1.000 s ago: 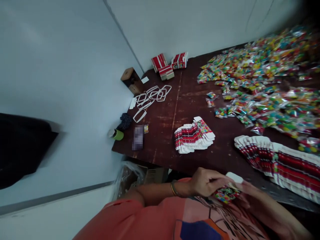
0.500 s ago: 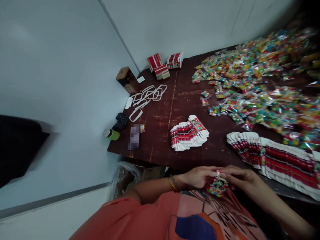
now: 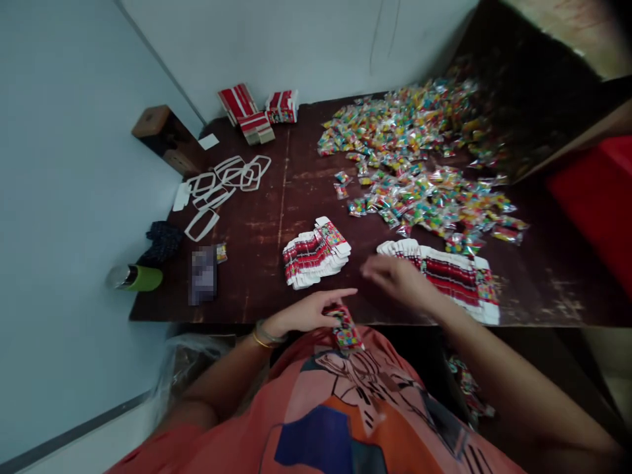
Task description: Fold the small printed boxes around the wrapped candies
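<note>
My left hand is at the table's front edge, wrapped round a small red printed carton held against my shirt. Its index finger stretches out over the carton, while the others grip it. Over the table to the right, my right hand is blurred, its fingers drawn together. I cannot tell if anything is in it. Beside it lies a long fanned row of flat red-and-white cartons, partly behind the hand and forearm. A shorter fanned stack of flat cartons lies just beyond my left hand.
Small clear candy packets spread over the table's right rear, beside a large open box. Bundled cartons stand by the wall. White bands, a wooden box, a blurred-out flat object and a green bottle are left.
My right hand has left the carton and moved forward over the table to the fanned row. The left hand keeps the carton. The view has swung right, bringing the large box into sight.
</note>
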`<state>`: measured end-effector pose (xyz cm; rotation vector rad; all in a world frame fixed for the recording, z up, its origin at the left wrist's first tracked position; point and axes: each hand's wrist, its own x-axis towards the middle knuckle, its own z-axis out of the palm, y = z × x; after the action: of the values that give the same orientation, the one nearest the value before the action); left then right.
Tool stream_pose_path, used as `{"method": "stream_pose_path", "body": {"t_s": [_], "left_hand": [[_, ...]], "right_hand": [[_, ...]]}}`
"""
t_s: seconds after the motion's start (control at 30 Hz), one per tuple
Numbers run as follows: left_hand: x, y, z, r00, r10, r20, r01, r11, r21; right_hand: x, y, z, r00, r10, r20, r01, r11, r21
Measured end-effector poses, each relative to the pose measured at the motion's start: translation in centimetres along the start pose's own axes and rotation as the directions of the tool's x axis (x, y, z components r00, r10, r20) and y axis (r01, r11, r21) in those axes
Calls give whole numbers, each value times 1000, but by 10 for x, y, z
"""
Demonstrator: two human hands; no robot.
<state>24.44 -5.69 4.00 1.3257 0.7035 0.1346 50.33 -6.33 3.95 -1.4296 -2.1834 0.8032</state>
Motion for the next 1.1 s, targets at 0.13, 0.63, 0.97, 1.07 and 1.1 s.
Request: {"method": "stream_pose_path", "body": {"t_s": [0.13, 0.63, 0.97, 1.07, 1.1], "left_hand": [[-18, 6, -37, 967, -77, 241, -2, 949, 314], [29, -13, 24, 969, -146, -198, 67, 931, -360], [37, -3, 31, 965, -79, -250, 3, 956, -292], [37, -5, 30, 954, -120, -276, 16, 936, -351], [38, -5, 29, 954, -123, -274, 25, 941, -336]], "right_hand": [[63, 53, -25, 909, 291, -299, -383, 867, -320], [6, -23, -14, 992, 112, -62, -85, 940, 330], [-15, -31, 25, 912, 253, -324, -54, 855, 515], [-23, -28, 45, 838, 524, -152, -128, 459, 879], [-24, -27, 50, 846, 532, -21, -173, 313, 934]]}}
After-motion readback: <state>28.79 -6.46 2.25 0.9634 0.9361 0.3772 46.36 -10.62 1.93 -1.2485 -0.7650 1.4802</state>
